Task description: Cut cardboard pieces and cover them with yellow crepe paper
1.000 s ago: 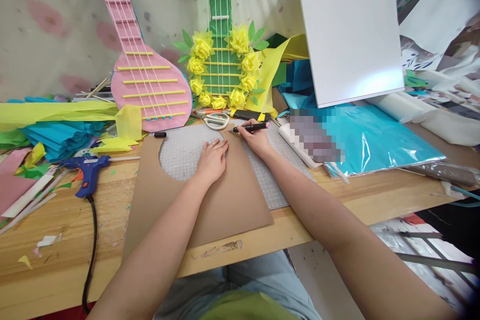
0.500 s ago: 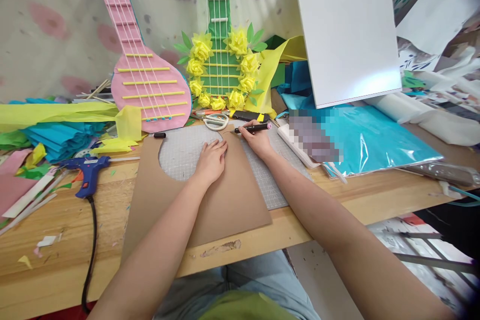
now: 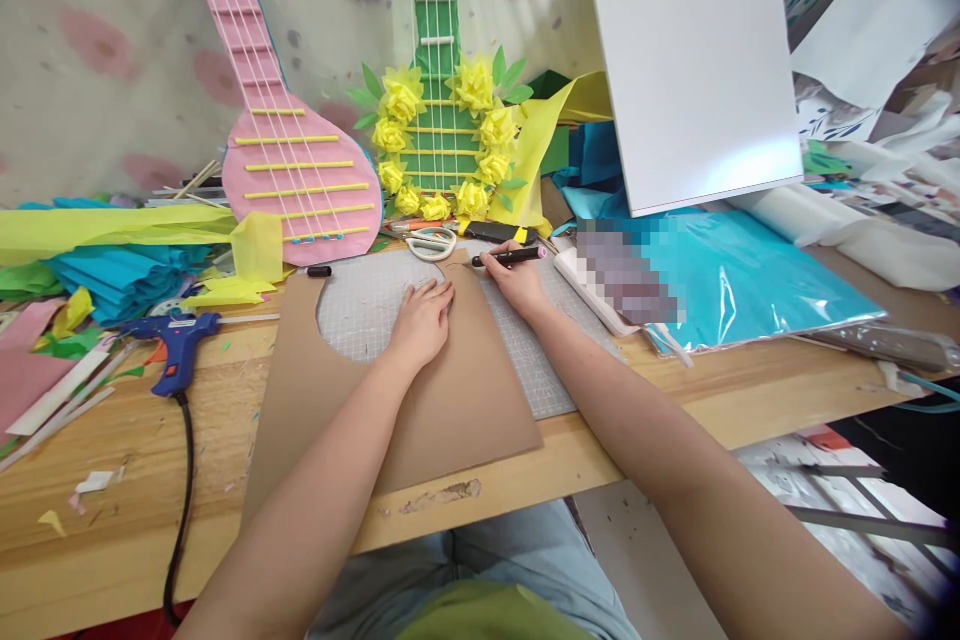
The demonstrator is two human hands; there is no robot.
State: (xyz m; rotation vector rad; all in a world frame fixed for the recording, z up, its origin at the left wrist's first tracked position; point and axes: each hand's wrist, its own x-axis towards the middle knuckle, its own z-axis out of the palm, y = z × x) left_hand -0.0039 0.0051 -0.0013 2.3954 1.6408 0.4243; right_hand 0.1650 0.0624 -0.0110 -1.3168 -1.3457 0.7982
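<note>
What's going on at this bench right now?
A person is working on a brown cardboard sheet with a big curved cut-out, partly over a gray cutting mat. The left hand lies on the sheet beside the cut-out; the right hand holds a black marker, tip at the sheet near a thin dark line. A blue glue gun lies to the left. A pink paper guitar stands behind.
</note>
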